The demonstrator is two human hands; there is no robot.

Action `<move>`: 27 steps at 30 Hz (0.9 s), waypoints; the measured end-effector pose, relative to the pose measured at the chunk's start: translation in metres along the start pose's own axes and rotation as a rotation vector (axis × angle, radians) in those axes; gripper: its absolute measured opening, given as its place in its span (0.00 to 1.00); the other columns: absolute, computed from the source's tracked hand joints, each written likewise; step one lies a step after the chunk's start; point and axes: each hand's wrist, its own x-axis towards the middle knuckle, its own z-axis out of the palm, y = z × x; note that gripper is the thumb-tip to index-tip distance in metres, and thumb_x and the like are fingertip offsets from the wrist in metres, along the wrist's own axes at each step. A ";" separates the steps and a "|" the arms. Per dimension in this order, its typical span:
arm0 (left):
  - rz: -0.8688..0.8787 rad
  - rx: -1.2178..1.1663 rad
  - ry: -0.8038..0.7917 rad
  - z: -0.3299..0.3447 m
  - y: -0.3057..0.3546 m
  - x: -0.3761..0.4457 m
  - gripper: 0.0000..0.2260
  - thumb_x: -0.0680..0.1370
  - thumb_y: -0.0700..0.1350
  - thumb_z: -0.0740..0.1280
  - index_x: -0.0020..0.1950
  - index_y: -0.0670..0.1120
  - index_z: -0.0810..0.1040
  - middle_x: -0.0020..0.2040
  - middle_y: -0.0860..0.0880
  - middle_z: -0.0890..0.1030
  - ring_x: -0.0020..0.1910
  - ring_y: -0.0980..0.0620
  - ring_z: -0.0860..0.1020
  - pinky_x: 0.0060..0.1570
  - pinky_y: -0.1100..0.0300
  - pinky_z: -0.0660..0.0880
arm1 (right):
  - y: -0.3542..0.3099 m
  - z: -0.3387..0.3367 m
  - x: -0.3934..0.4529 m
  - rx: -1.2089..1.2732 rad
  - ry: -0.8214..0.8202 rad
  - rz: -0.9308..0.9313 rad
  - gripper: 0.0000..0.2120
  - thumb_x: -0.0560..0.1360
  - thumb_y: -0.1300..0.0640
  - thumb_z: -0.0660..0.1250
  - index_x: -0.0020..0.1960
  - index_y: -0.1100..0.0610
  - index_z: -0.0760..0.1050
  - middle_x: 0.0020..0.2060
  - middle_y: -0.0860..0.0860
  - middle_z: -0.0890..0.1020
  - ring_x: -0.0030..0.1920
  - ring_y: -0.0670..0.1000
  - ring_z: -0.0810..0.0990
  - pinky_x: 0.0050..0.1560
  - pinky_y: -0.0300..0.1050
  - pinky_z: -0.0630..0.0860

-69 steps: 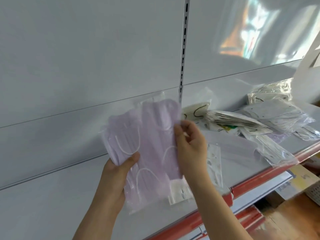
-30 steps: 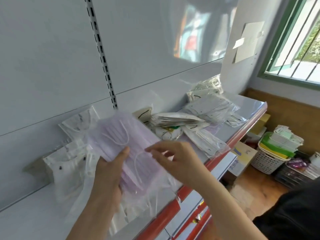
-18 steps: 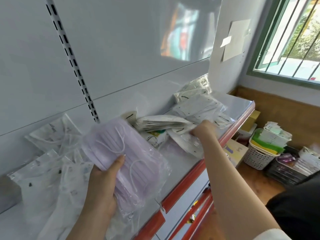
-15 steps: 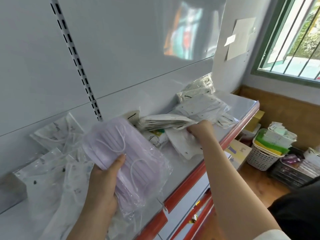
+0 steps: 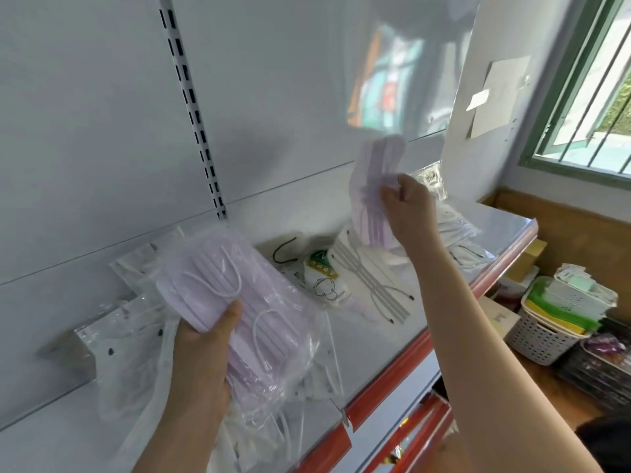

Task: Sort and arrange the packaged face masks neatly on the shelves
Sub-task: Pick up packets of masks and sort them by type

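My left hand grips a stack of lilac face-mask packs in clear plastic, thumb on top, held above the shelf. My right hand pinches another lilac mask pack by its edge and holds it up in the air over the shelf's right half. Below it lie loose packs of white masks, one with grey straps, and a pack with a green and yellow label. More clear packs lie under and left of my left hand.
The shelf has a red front rail and a slotted upright on the grey back panel. Right of it, on the floor, stand a white basket of goods and a dark crate. A barred window is at upper right.
My right hand has pulled a lilac mask pack out of the pile on the right and lifted it up. My left hand still holds its lilac stack in about the same place.
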 end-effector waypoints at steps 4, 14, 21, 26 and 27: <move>0.044 0.005 -0.011 0.001 0.004 0.001 0.11 0.77 0.41 0.73 0.56 0.54 0.79 0.50 0.56 0.84 0.48 0.57 0.81 0.48 0.58 0.76 | -0.048 -0.006 -0.033 0.337 0.018 -0.134 0.07 0.78 0.59 0.66 0.42 0.58 0.77 0.28 0.49 0.69 0.30 0.47 0.64 0.31 0.41 0.61; -0.064 0.027 -0.086 -0.002 -0.012 -0.002 0.16 0.74 0.40 0.74 0.63 0.46 0.82 0.54 0.47 0.87 0.53 0.45 0.85 0.47 0.55 0.81 | -0.019 0.046 -0.144 -0.115 -0.201 -0.035 0.13 0.76 0.43 0.69 0.51 0.52 0.80 0.50 0.49 0.82 0.53 0.49 0.78 0.55 0.42 0.70; -0.073 0.010 -0.013 -0.017 -0.009 0.006 0.19 0.74 0.42 0.76 0.65 0.49 0.81 0.55 0.48 0.87 0.54 0.46 0.85 0.55 0.48 0.79 | 0.063 -0.012 -0.105 -0.681 -0.420 0.448 0.30 0.74 0.41 0.70 0.68 0.54 0.67 0.57 0.54 0.81 0.62 0.58 0.76 0.65 0.53 0.66; -0.045 -0.006 0.001 -0.016 -0.001 -0.002 0.18 0.75 0.41 0.75 0.64 0.46 0.81 0.54 0.47 0.87 0.52 0.46 0.85 0.51 0.51 0.80 | 0.047 0.005 -0.127 -0.213 -0.065 0.243 0.07 0.74 0.58 0.70 0.38 0.54 0.74 0.33 0.49 0.75 0.36 0.53 0.73 0.34 0.45 0.66; -0.027 -0.009 0.036 -0.017 0.005 -0.003 0.17 0.75 0.41 0.75 0.63 0.46 0.82 0.52 0.48 0.87 0.50 0.48 0.85 0.49 0.52 0.81 | 0.034 0.012 -0.133 -0.161 0.056 0.112 0.04 0.74 0.59 0.71 0.41 0.54 0.78 0.37 0.49 0.78 0.38 0.52 0.75 0.35 0.43 0.68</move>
